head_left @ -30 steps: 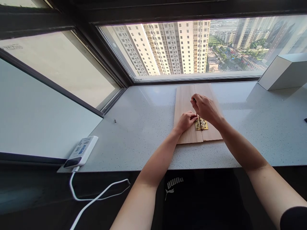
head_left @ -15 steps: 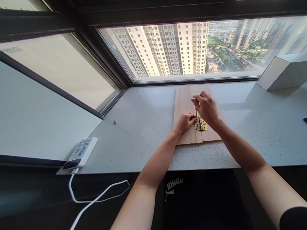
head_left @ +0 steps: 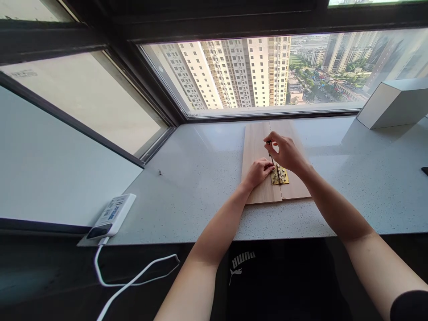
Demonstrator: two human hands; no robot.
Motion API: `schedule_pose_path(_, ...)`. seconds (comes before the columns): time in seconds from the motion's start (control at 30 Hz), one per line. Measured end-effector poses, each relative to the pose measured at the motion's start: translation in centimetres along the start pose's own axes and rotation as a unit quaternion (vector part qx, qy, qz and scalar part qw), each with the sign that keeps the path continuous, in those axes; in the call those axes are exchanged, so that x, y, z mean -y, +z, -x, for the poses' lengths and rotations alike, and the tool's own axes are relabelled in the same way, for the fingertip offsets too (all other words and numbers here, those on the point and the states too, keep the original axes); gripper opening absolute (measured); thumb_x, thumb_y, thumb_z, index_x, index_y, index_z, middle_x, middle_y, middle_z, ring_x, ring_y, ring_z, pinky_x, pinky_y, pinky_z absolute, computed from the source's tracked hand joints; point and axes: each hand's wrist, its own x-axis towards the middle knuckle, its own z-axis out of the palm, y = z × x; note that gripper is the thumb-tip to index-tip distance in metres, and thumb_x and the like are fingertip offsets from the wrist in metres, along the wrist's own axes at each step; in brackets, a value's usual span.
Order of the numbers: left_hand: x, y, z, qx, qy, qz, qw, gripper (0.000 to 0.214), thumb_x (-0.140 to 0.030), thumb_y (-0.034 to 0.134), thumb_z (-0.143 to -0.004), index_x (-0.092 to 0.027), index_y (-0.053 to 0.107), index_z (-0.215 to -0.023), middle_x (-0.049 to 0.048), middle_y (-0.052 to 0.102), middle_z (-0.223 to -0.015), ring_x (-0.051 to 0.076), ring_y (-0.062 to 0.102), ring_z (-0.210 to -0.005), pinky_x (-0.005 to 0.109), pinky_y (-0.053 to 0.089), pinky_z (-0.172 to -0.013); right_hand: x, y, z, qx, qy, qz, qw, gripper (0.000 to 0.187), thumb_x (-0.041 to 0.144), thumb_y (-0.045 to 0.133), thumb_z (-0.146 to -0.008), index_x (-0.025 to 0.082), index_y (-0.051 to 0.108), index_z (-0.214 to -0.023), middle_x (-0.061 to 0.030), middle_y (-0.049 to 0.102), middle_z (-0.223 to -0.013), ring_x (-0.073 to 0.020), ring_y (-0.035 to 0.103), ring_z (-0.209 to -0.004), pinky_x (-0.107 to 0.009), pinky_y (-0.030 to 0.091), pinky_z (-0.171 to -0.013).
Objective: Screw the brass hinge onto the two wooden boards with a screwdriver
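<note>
Our right hand (head_left: 285, 152) pinches a small screwdriver (head_left: 271, 157) over the brass hinge (head_left: 280, 175); left hand (head_left: 257, 174) curls on the board (head_left: 257, 145) beside it, apparently empty. Some screws look in, though it's hard to tell.

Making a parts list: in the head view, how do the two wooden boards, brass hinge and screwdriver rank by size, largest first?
1. Left wooden board, right wooden board: about equal.
2. Brass hinge, screwdriver: too alike to rank.
</note>
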Motion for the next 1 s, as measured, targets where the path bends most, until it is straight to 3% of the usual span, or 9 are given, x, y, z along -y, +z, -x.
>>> schedule_pose_path(0.2,0.1,0.1,0.0,-0.001,-0.004,0.002,1.0,0.012,-0.02,0.079,-0.108,-0.02,0.09,-0.106,0.0082,0.081,-0.105,0.021,0.075,-0.09,0.036,0.062,-0.086,0.4,0.0,-0.1,-0.05,0.015,0.02,0.998,0.006,0.026,0.075,-0.107,0.024,0.074,-0.101,-0.0094,0.069,-0.114,-0.0239,0.069,-0.095,-0.041,0.06,-0.085)
schedule_pose_path(0.6,0.2,0.2,-0.2,-0.002,-0.01,0.002,1.0,0.011,-0.02,0.08,-0.106,-0.02,0.091,-0.105,0.0068,0.079,-0.101,0.02,0.072,-0.086,0.035,0.06,-0.087,0.8,-1.1,0.0,-0.04,0.028,0.02,0.999,0.008,0.017,0.074,-0.102,0.024,0.071,-0.101,-0.0066,0.072,-0.104,-0.0221,0.071,-0.087,-0.041,0.06,-0.086)
schedule_pose_path(0.83,0.4,0.2,-0.2,-0.006,-0.01,0.004,1.0,0.01,-0.021,0.081,-0.105,-0.019,0.09,-0.103,0.0067,0.078,-0.1,0.02,0.072,-0.085,0.036,0.06,-0.086,0.5,-0.9,0.0,-0.053,0.028,0.0,0.998,0.02,0.017,0.081,-0.098,0.025,0.063,-0.097,-0.0038,0.072,-0.095,-0.0232,0.072,-0.087,-0.038,0.059,-0.082)
schedule_pose_path(1.0,0.4,0.2,0.0,-0.005,-0.006,0.006,1.0,0.011,-0.019,0.079,-0.107,-0.018,0.09,-0.106,0.0079,0.08,-0.103,0.021,0.074,-0.089,0.035,0.059,-0.087,-0.1,0.1,0.3,-0.086,0.008,0.105,0.991,0.017,0.027,0.081,-0.106,0.025,0.065,-0.1,-0.006,0.074,-0.103,-0.0215,0.069,-0.085,-0.033,0.049,-0.071)
